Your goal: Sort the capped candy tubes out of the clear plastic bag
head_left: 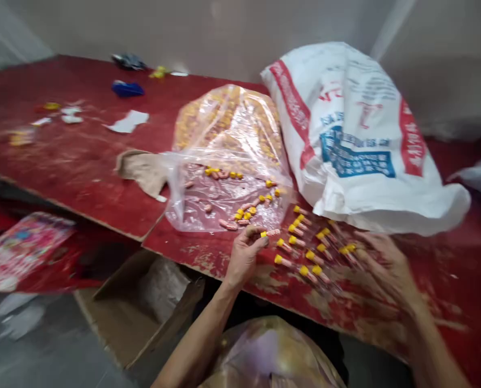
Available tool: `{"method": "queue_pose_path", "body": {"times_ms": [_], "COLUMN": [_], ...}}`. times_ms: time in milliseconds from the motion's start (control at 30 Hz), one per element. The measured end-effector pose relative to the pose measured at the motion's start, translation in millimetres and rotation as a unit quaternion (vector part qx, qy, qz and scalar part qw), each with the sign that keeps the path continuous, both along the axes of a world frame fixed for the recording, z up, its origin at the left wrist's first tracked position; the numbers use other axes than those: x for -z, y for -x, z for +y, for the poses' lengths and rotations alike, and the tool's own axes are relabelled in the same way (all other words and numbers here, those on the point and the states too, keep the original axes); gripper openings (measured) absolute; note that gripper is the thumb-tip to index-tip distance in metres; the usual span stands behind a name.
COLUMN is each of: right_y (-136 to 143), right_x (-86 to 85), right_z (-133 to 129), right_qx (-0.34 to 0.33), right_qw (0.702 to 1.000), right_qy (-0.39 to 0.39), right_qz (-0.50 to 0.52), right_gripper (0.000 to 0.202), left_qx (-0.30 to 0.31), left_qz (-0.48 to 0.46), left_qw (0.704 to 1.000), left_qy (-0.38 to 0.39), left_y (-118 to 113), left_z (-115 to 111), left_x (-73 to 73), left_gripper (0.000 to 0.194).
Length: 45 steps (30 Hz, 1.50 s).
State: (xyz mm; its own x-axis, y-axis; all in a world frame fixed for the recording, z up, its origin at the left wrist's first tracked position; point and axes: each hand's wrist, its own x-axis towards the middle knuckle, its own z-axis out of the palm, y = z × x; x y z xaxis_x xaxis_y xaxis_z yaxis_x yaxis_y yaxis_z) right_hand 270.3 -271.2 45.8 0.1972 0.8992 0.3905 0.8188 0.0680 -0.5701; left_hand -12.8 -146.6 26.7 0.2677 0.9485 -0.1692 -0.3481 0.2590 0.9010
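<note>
My left hand (245,252) is at the table's front edge, thumb and finger pinched on a small pink piece with a yellow cap (272,233). To its right lies a loose group of clear tubes (297,241) with yellow tops and pink contents. My right hand (388,267) is smeared by motion at the right side of these tubes, so its grip cannot be made out. Behind my left hand, a clear plastic bag (228,124) is full of the same yellow-capped pieces. Several loose pieces (246,213) rest on its open mouth.
A large white woven sack (357,108) stands behind the tubes on the red table (90,156). Left of the clear bag lie a brown cloth-like piece (143,171), a white scrap (128,122) and a blue object (127,89). Below the edge is an open cardboard box (121,323).
</note>
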Motion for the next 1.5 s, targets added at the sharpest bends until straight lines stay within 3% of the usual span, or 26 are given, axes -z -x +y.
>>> {"method": "queue_pose_path", "body": {"times_ms": [100,200,300,367,533,733,900,967,1033,1100,1167,1233,1333,1400,1500], "right_y": [26,53,67,73,94,118,116,104,82,45,-3,-52,-101,-110,-96], "right_x": [-3.0,-2.3,1.1,4.7,15.7,26.9,34.2,31.4,25.3,21.4,26.5,42.5,72.6,82.4,72.8], "right_z": [-19,-14,-5,-2,1,-3,0,-1,-6,-17,-27,-32,-25,-16,-3], "right_qx": [-0.071,-0.13,-0.176,-0.187,-0.163,-0.062,-0.02,-0.037,-0.003,0.099,0.211,0.278,0.302,0.284,0.247], "right_qw": [0.997,0.991,0.984,0.982,0.985,0.991,0.992,0.994,0.996,0.994,0.976,0.953,0.937,0.938,0.944], "right_qy": [0.012,-0.015,-0.024,-0.032,-0.058,-0.091,-0.103,-0.088,-0.06,-0.013,0.047,0.118,0.177,0.191,0.164], "right_qz": [0.011,-0.001,-0.01,-0.009,0.01,-0.071,-0.071,-0.062,-0.06,-0.05,-0.032,-0.021,-0.01,-0.049,-0.145], "right_gripper": [0.034,0.038,0.044,0.048,0.047,0.029,0.025,0.025,0.029,0.04,0.051,0.054,0.051,0.053,0.059], "left_qx": [0.091,0.153,0.157,0.136,0.09,0.09,0.146,0.179,0.158,0.057,-0.066,-0.142,-0.134,-0.097,-0.051], "left_qz": [0.008,-0.006,-0.004,0.035,0.13,0.169,0.175,0.163,0.158,0.194,0.283,0.407,0.564,0.631,0.687], "left_qw": [0.996,0.988,0.988,0.988,0.964,0.95,0.93,0.92,0.919,0.924,0.907,0.859,0.769,0.718,0.669], "left_qy": [0.008,0.015,-0.005,-0.06,-0.214,-0.245,-0.287,-0.308,-0.324,-0.325,-0.304,-0.276,-0.269,-0.277,-0.278], "left_y": [-22,-38,-43,-42,-37,-40,-48,-49,-45,-33,-15,4,18,13,-6], "left_z": [-22,-42,-52,-56,-69,-82,-69,-56,-34,-1,41,87,147,176,206], "left_x": [-7.1,-11.1,-10.6,-9.6,-7.0,-4.0,-8.4,-10.4,-11.2,-9.7,-5.7,0.2,9.3,13.8,16.8], "left_gripper": [0.023,0.03,0.03,0.023,0.026,0.036,0.033,0.032,0.031,0.03,0.027,0.023,0.024,0.027,0.031]}}
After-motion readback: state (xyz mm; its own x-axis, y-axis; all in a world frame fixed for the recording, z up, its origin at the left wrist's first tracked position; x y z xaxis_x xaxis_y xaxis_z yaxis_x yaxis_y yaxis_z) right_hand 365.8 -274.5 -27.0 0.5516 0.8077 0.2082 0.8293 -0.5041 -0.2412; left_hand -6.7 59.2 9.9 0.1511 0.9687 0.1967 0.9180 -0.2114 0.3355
